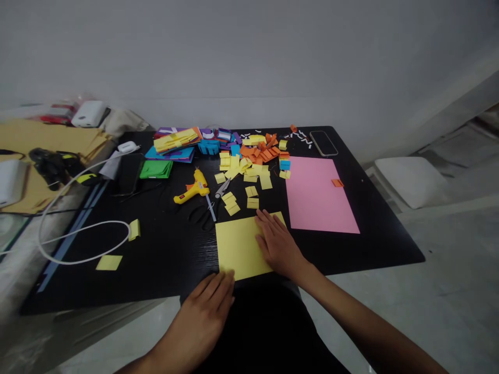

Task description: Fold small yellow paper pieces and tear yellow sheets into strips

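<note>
Broadly, a black table (167, 254) spreads around a yellow sheet (241, 246), which lies flat at the near edge. A pink sheet (319, 200) lies to the right of the yellow sheet and reaches farther back. The left hand (210, 298) covers the yellow sheet's near left corner, fingers straight and close together; whether it pinches the paper I cannot tell. The right hand (278, 246) lies on the yellow sheet's right part, fingers extended and slightly parted, pressing on the paper without a grip. Beyond the yellow sheet, to its left, lies a yellow glue gun (195, 188). Scissors (222, 190) lie just past its far left corner. Small folded yellow papers (253, 171) cluster beyond its far edge, with folded orange papers (265, 150) behind them.
</note>
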A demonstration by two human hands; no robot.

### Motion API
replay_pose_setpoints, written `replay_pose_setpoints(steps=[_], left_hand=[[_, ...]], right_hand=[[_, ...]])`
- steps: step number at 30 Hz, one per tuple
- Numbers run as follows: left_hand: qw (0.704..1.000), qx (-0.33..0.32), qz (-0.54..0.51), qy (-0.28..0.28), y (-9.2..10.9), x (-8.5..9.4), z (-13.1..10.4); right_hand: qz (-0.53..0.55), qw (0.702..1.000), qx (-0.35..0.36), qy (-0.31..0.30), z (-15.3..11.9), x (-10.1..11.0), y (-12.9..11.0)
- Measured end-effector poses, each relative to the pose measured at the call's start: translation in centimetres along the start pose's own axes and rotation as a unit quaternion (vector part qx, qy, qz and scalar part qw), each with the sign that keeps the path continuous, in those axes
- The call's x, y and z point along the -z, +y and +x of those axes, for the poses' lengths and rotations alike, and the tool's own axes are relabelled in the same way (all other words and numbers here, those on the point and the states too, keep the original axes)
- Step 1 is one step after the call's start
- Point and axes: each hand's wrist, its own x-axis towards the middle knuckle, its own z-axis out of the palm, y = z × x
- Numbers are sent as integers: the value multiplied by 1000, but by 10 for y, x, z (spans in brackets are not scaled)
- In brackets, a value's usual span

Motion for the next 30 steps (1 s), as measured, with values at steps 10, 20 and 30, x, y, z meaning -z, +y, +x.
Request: replay_pose_setpoints(steps=[10, 20, 30], left_hand=[[1000, 13, -5, 28, -10, 3, -20], [997, 8, -76, -13, -21, 5, -1], [994, 26, -102, -43, -21, 3, -4]], right_hand=[[12, 1000, 0, 7, -1, -2, 2], [65, 995, 76, 9, -20, 1, -44], [146, 989, 24, 23, -47, -8, -55]])
